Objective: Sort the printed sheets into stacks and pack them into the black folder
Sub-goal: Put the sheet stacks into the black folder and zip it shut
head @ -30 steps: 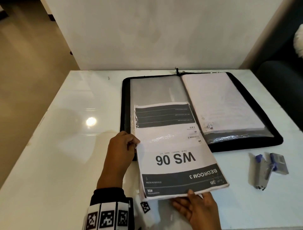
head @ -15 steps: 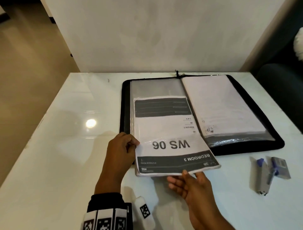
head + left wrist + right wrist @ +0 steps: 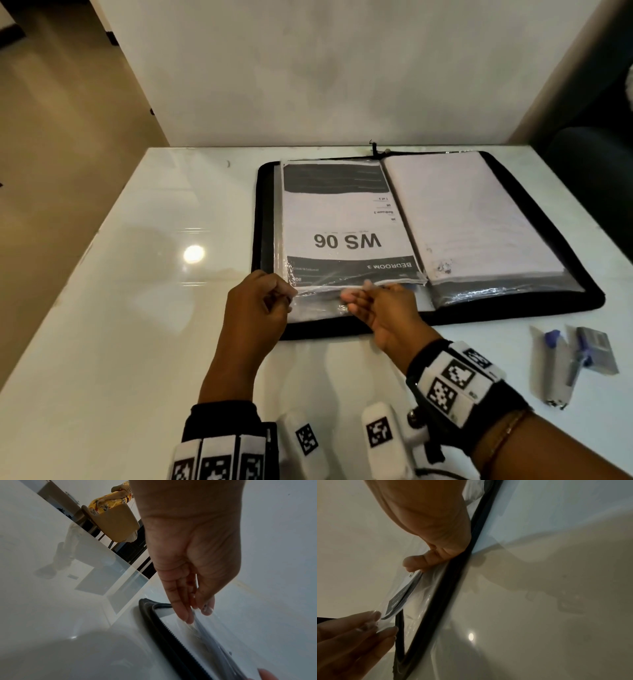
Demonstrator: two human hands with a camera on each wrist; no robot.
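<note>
The black folder (image 3: 513, 308) lies open on the white table (image 3: 137, 308). A printed stack (image 3: 342, 219) marked "WS 06, BEDROOM 3" sits inside the clear sleeve (image 3: 318, 305) of its left half. A plain white stack (image 3: 462, 212) fills the right sleeve. My left hand (image 3: 287, 298) pinches the near left corner of the clear sleeve, seen close in the left wrist view (image 3: 197, 614). My right hand (image 3: 356, 298) has its fingertips against the printed stack's near edge; its finger (image 3: 416, 563) touches that edge just inside the sleeve mouth.
A grey stapler with blue parts (image 3: 561, 370) and a small grey staple box (image 3: 596, 346) lie on the table right of my right wrist. A pale wall (image 3: 342, 68) rises behind the folder. The table's left edge (image 3: 68, 274) drops to the floor.
The printed stack has slid away from me, fully into the left sleeve. My right hand followed its near edge forward. My left hand kept its pinch on the sleeve.
</note>
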